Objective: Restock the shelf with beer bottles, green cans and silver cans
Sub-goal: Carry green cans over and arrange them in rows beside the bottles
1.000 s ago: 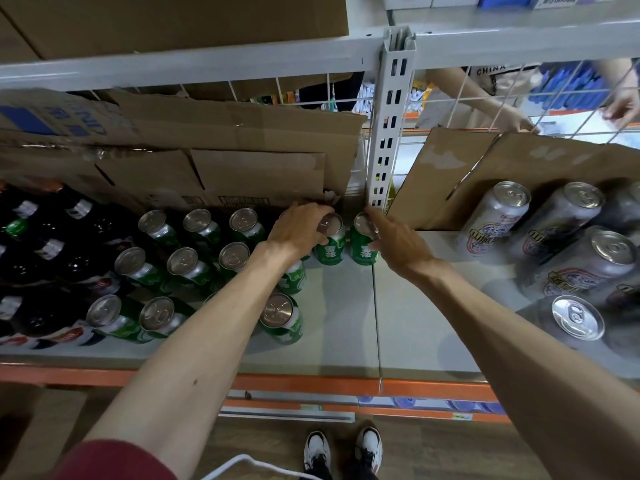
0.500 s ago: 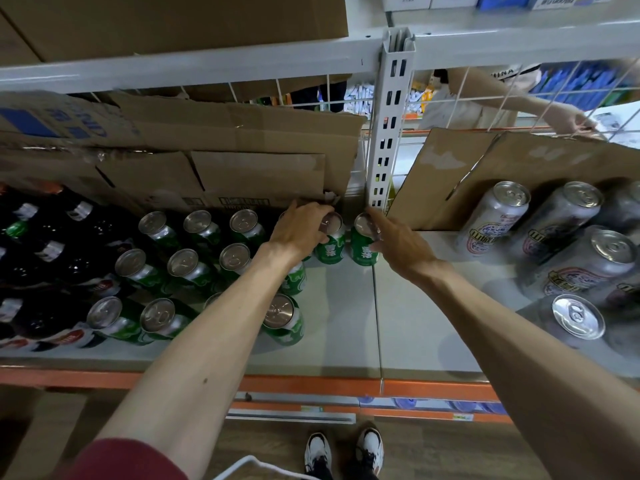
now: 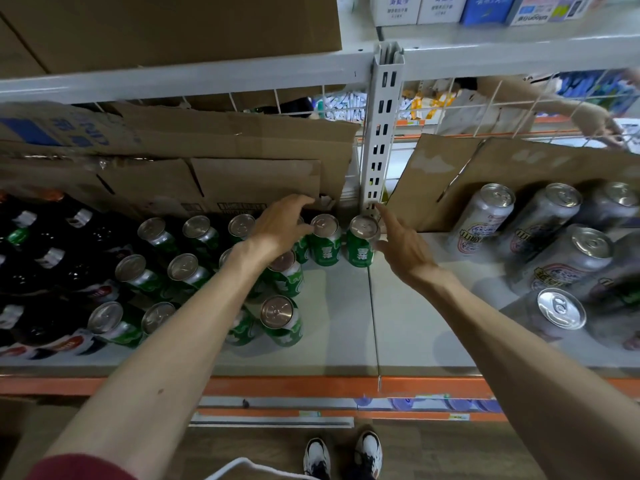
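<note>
Green cans [image 3: 284,282], smooth cylinders with dull round metal tops, stand in rows beneath and to the left of your left hand [image 3: 280,230]. Its fingers [image 3: 301,202] are loosely spread and arched over the back row, gripping nothing that shows. Their tips sit near the ragged lower edge of the brown cardboard [image 3: 242,181]. Your right hand [image 3: 401,244] has its fingers straight and apart, just beside the rightmost green can [image 3: 362,244], with the forefinger tip up by the foot of the white slotted post [image 3: 379,140]. Right of those fingers, tall silver cans [image 3: 481,216] stand in a cluster, well apart from them. Far left of your left fingers, dark glossy beer bottles [image 3: 41,258] crowd together. Between your wrists and toward you, a stretch of smooth grey shelf [image 3: 346,327] runs open down to its orange front edge [image 3: 277,386].
</note>
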The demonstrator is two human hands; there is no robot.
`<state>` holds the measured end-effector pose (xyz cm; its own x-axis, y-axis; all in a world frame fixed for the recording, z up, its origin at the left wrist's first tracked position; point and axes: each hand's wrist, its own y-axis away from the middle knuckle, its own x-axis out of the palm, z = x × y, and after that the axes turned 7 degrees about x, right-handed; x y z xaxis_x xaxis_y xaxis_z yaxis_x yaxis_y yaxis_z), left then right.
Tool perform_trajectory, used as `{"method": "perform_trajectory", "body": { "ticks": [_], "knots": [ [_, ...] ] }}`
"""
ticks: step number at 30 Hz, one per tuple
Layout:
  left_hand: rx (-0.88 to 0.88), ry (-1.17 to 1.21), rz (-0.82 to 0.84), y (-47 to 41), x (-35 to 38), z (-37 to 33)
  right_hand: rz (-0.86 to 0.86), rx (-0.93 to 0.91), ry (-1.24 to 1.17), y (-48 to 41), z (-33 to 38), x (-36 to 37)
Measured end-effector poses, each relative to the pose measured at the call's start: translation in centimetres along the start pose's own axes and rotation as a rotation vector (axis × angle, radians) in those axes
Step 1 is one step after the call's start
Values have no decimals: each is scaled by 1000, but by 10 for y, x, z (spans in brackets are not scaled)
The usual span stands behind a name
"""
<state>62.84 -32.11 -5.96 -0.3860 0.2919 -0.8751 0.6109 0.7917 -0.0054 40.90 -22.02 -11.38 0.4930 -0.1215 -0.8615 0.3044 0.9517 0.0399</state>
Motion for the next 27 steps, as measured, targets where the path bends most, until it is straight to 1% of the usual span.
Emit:
{"method": "perform_trajectory", "body": {
  "ticks": [2, 4, 7, 12, 15, 18, 20, 24, 27],
  "knots": [
    [-38, 22, -41, 8, -16, 7, -12, 33, 5, 5, -1, -5],
    [-85, 14, -41, 15, -29, 16, -1, 81, 4, 11, 2, -9],
    [-108, 2, -43, 22, -40, 21, 8, 128, -36, 17, 13, -15],
    [-77, 25, -72, 28, -43, 22, 41, 91, -85, 28, 27, -25],
    [-61, 23, -60, 32, -41, 20, 26, 51, -51, 37, 30, -32],
    [-55, -7, -46, 33, -40, 19, 12, 59, -16, 44, 31, -36],
    [-53, -16, -20, 32, -37, 16, 10, 80, -4, 46, 31, -37],
    [-45, -35, 97, 14, -21, 3, -3, 115, 0, 47, 26, -35],
    [32, -178, 155, -5, -2, -8, -15, 135, -4, 39, 23, -31]
  ]
}}
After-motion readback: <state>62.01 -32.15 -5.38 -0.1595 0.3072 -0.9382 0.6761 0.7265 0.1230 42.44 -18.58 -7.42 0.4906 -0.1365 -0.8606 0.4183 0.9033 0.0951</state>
